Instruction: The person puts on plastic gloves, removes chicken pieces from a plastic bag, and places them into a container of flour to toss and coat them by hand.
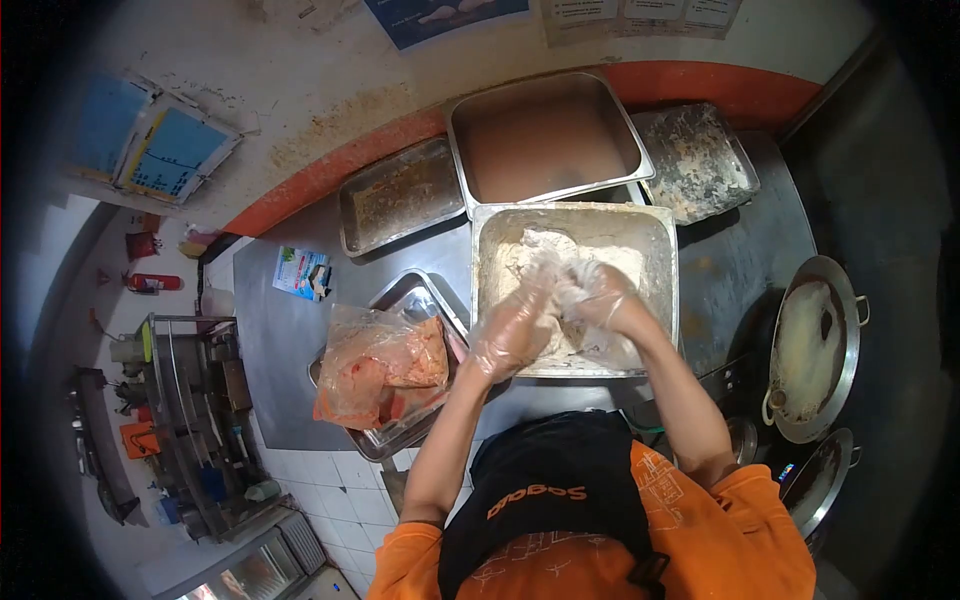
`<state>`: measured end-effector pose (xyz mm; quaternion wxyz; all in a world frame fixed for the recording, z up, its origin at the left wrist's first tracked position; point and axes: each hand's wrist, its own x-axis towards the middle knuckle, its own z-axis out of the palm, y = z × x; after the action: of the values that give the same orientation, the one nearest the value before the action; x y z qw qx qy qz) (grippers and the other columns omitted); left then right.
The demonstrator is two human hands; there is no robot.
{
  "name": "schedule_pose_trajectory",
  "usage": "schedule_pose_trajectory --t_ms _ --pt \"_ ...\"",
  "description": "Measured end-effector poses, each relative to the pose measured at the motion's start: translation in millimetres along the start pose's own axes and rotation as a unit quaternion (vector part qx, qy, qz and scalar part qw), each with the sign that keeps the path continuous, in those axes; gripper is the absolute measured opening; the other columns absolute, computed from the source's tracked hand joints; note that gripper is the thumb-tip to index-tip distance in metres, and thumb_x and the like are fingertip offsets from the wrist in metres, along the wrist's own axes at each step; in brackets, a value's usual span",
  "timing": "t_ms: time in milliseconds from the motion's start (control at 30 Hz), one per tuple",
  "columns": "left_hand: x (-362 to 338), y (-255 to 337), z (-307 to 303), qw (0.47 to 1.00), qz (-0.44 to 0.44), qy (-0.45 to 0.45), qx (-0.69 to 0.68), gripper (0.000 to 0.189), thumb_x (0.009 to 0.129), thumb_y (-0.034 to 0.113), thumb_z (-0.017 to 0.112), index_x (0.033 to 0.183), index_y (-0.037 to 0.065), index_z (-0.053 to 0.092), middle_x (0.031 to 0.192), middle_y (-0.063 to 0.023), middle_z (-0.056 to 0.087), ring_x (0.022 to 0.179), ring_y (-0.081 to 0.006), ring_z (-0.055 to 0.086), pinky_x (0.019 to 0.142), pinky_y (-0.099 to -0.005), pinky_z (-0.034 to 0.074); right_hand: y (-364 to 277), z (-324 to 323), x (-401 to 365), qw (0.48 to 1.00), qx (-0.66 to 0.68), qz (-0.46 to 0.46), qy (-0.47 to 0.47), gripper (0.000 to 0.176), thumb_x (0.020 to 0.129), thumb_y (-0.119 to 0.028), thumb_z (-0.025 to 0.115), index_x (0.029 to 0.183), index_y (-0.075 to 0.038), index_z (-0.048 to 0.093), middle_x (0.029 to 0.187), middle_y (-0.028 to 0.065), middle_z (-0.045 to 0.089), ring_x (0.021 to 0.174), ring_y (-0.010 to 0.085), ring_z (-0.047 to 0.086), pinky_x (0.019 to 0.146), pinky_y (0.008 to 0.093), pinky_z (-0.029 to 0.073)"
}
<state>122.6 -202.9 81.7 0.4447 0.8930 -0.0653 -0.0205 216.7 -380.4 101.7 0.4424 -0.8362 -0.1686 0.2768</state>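
Observation:
My left hand, in a clear plastic glove, is over a deep metal pan of white flour. My right hand, gloved the same way, is close beside it, with flour on the fingers. The fingers of both hands look curled in toward each other at the middle of the pan. Whatever they grip is hidden by the fingers and flour. A flour-coated lump lies just beyond the fingertips.
Left of the pan, a plastic bag of raw meat rests on a metal tray. Behind are a pan of brownish liquid, a stained tray and a crusted tray. Large woks stand at right; a packet lies at left.

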Motion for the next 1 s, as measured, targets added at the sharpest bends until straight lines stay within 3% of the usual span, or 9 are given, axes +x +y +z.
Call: schedule_pose_trajectory --t_ms 267,400,467,533,567,667,800,833,1000 --pt "-22 -16 31 0.977 0.007 0.045 0.209 0.060 0.078 0.028 0.075 0.133 0.012 0.054 0.126 -0.0220 0.058 0.117 -0.0399 0.055 0.095 -0.0465 0.048 80 4 45 0.965 0.213 -0.019 -0.149 0.046 0.077 -0.005 0.070 0.122 -0.006 0.060 0.121 0.0065 0.063 0.110 0.0230 0.059 0.096 0.0314 0.047" --pt "-19 -15 40 0.967 -0.032 0.085 0.236 0.051 0.080 0.032 0.074 0.123 0.009 0.060 0.121 -0.0201 0.060 0.112 -0.0371 0.058 0.087 -0.0457 0.052 37 -24 62 0.997 -0.017 0.039 -0.062 0.051 0.073 -0.008 0.068 0.123 -0.007 0.061 0.123 0.0160 0.061 0.114 0.0217 0.057 0.098 0.0321 0.045" --pt "-17 -16 39 0.968 -0.033 0.095 0.232 0.047 0.082 0.033 0.072 0.118 0.004 0.061 0.117 -0.0202 0.061 0.111 -0.0371 0.058 0.087 -0.0458 0.052 84 7 82 0.994 0.004 -0.090 -0.063 0.046 0.074 -0.016 0.068 0.119 -0.006 0.063 0.122 0.0212 0.060 0.113 0.0277 0.059 0.097 0.0359 0.047" --pt "-18 -13 29 0.963 -0.036 0.137 0.228 0.045 0.082 0.029 0.073 0.115 0.002 0.060 0.113 -0.0205 0.062 0.105 -0.0366 0.062 0.083 -0.0446 0.054 104 31 83 0.930 -0.282 -0.237 -0.004 0.048 0.075 -0.022 0.070 0.120 -0.006 0.063 0.124 0.0223 0.059 0.114 0.0339 0.058 0.099 0.0403 0.046" --pt "-18 -13 23 0.961 -0.019 0.181 0.209 0.042 0.081 0.021 0.074 0.114 0.002 0.059 0.109 -0.0207 0.063 0.095 -0.0365 0.065 0.076 -0.0436 0.056 70 10 77 0.928 -0.312 -0.114 -0.171 0.056 0.075 -0.023 0.071 0.126 -0.004 0.059 0.129 0.0245 0.056 0.120 0.0379 0.054 0.104 0.0421 0.042" --pt "-21 14 -12 0.950 -0.052 0.249 0.182 0.040 0.080 0.014 0.074 0.114 0.002 0.057 0.107 -0.0195 0.064 0.085 -0.0364 0.067 0.070 -0.0425 0.056 52 -15 60 0.956 -0.216 -0.106 -0.167 0.062 0.077 -0.025 0.070 0.133 -0.004 0.052 0.130 0.0231 0.056 0.122 0.0376 0.052 0.107 0.0407 0.040" --pt "-12 12 -24 0.959 -0.107 0.240 0.107 0.037 0.081 0.010 0.072 0.113 0.002 0.055 0.099 -0.0203 0.066 0.082 -0.0394 0.067 0.068 -0.0426 0.055 34 8 54 0.911 -0.375 -0.106 -0.133 0.057 0.080 -0.022 0.066 0.133 -0.008 0.050 0.120 0.0227 0.060 0.109 0.0364 0.060 0.098 0.0392 0.048" --pt "-10 8 -23 0.963 -0.090 0.230 0.104 0.038 0.081 0.010 0.072 0.113 0.001 0.054 0.097 -0.0217 0.066 0.083 -0.0406 0.066 0.068 -0.0434 0.054 79 24 64 0.950 -0.207 -0.234 -0.019 0.048 0.078 -0.019 0.068 0.123 -0.005 0.057 0.109 0.0222 0.063 0.097 0.0362 0.063 0.089 0.0387 0.051" --pt "-7 -15 1 0.958 -0.077 0.233 0.147 0.048 0.077 0.012 0.074 0.119 -0.002 0.054 0.103 -0.0233 0.064 0.083 -0.0409 0.066 0.068 -0.0435 0.055 76 -15 54 0.956 -0.217 -0.167 -0.107 0.031 0.078 -0.018 0.073 0.102 -0.002 0.062 0.095 0.0164 0.066 0.080 0.0314 0.063 0.077 0.0377 0.052"
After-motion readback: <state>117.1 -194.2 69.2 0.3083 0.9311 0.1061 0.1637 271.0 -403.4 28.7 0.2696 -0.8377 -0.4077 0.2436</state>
